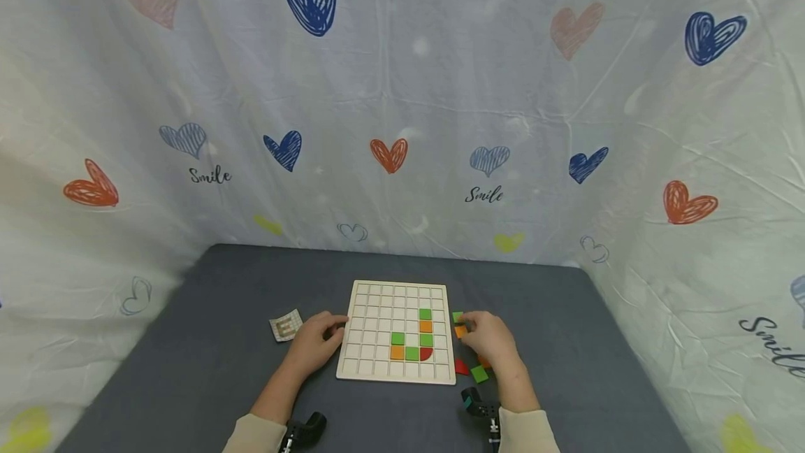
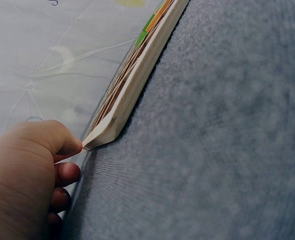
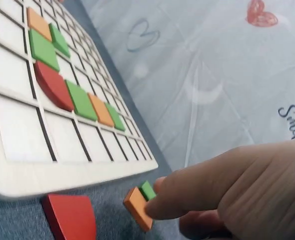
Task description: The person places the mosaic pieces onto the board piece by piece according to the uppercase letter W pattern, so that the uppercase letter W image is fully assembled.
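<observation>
A pale wooden grid board [image 1: 374,324] lies on the grey table, with green, orange and red pieces in some squares. Fingertips of my left hand [image 1: 314,339] touch the board's left edge; in the left wrist view the other fingers of this hand [image 2: 22,180] are bent below. Beyond the board's right edge, my right hand [image 1: 492,336] reaches over a green tile [image 1: 457,317] and an orange tile [image 1: 460,332]. In the right wrist view, a fingertip of this hand [image 3: 237,190] touches the orange tile [image 3: 136,207], and another is by the green tile [image 3: 147,190].
A small patterned card [image 1: 286,326] lies left of the board. Near my right wrist are a red piece [image 1: 462,367], a green tile [image 1: 480,374] and a partly hidden orange piece [image 1: 484,362]. A curtain with printed hearts [image 1: 428,124] hangs behind the table [image 1: 251,285].
</observation>
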`<state>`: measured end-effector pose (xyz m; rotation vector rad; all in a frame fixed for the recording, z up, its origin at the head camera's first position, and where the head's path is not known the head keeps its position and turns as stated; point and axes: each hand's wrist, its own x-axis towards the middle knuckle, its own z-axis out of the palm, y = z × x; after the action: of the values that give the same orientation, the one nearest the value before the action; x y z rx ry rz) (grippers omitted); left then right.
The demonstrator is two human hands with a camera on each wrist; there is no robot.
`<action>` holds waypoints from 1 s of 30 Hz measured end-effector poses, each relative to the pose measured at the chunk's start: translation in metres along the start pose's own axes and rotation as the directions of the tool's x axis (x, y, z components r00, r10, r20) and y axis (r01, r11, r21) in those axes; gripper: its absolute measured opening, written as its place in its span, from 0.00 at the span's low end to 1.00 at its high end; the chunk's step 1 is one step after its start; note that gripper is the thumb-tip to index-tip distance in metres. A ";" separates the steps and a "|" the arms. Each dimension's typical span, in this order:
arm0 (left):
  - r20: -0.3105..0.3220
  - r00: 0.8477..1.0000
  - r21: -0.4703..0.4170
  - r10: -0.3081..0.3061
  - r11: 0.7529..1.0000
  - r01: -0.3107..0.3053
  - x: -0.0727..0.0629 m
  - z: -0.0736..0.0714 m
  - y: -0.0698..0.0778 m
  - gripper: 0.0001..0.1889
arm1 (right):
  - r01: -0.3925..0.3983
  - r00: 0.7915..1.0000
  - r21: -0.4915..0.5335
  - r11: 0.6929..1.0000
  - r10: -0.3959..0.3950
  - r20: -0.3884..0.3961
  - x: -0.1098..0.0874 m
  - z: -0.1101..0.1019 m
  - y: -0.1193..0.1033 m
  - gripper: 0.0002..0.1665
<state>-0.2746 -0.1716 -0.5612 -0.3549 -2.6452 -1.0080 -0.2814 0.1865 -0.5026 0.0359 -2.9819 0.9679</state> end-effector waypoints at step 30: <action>0.006 1.000 -0.011 0.005 1.000 -0.005 -0.001 0.000 -0.003 0.12 | 0.050 0.999 0.130 0.990 -0.052 0.011 -0.006 -0.039 -0.041 0.18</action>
<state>-0.2747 -0.1737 -0.5634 -0.3671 -2.6443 -1.0219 -0.2745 0.1763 -0.4465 0.1192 -2.9101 1.1580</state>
